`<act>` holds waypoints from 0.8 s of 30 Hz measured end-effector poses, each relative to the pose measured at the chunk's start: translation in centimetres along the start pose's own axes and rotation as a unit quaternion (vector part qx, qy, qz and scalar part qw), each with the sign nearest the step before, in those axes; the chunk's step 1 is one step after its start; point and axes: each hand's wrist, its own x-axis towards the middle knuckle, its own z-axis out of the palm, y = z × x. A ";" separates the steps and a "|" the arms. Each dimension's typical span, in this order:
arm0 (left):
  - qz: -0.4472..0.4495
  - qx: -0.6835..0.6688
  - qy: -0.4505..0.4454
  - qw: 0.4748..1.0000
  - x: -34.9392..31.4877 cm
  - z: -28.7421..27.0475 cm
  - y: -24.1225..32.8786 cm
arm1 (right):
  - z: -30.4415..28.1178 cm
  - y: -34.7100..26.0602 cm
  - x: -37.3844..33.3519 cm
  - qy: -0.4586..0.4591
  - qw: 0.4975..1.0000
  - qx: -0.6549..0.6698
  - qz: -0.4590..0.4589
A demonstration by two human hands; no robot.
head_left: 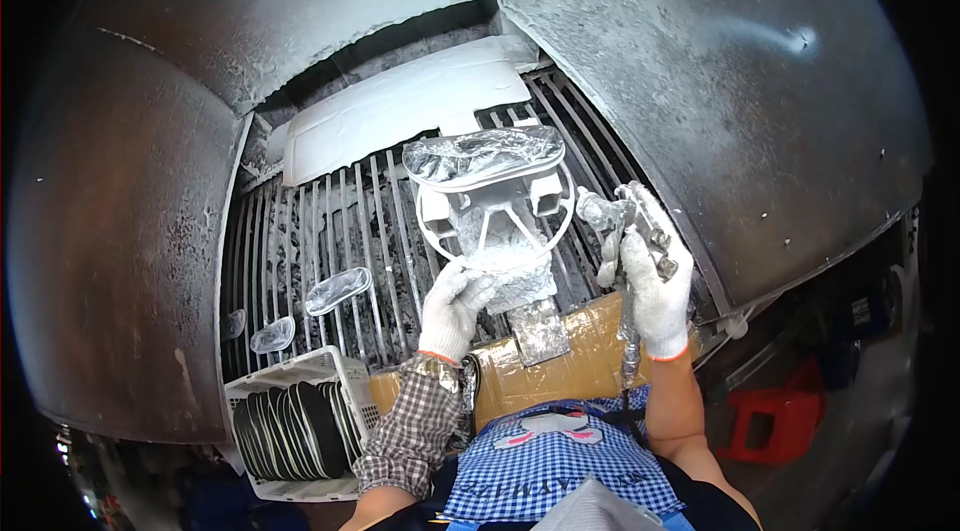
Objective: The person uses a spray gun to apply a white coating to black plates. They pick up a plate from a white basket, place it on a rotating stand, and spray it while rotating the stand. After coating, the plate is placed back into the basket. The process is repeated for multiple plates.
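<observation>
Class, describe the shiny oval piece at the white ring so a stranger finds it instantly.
Start at the slatted grate between metal walls. Near its middle, find the white ring; the shiny oval piece spans its far side. It looks much larger than the shiny ovals lying farther left.

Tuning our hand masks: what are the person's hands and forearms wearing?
The left hand and right hand each wear a white fabric glove with an orange edge at the wrist. A dark-and-light checked sleeve, gathered at the wrist, covers most of the left forearm. The right forearm has no sleeve.
</observation>
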 end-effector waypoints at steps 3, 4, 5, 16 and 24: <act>0.020 -0.025 -0.006 0.999 0.3 -0.4 0.0 | -0.1 -0.1 0.3 0.023 1.000 0.008 -0.005; 0.027 -0.032 -0.009 0.999 0.8 -1.1 -0.3 | -0.2 -0.4 0.4 0.026 1.000 0.009 -0.006; 0.034 -0.039 -0.011 0.999 1.2 -1.7 -0.5 | -0.4 -0.7 0.6 0.029 0.999 0.011 -0.007; 0.045 -0.023 0.037 0.998 0.9 -2.4 0.5 | -0.8 -1.6 -1.8 0.011 1.000 -0.018 0.004; -0.016 -0.071 -0.033 0.997 -0.4 2.1 -2.4 | -1.4 -1.6 -2.5 0.009 0.999 -0.042 0.004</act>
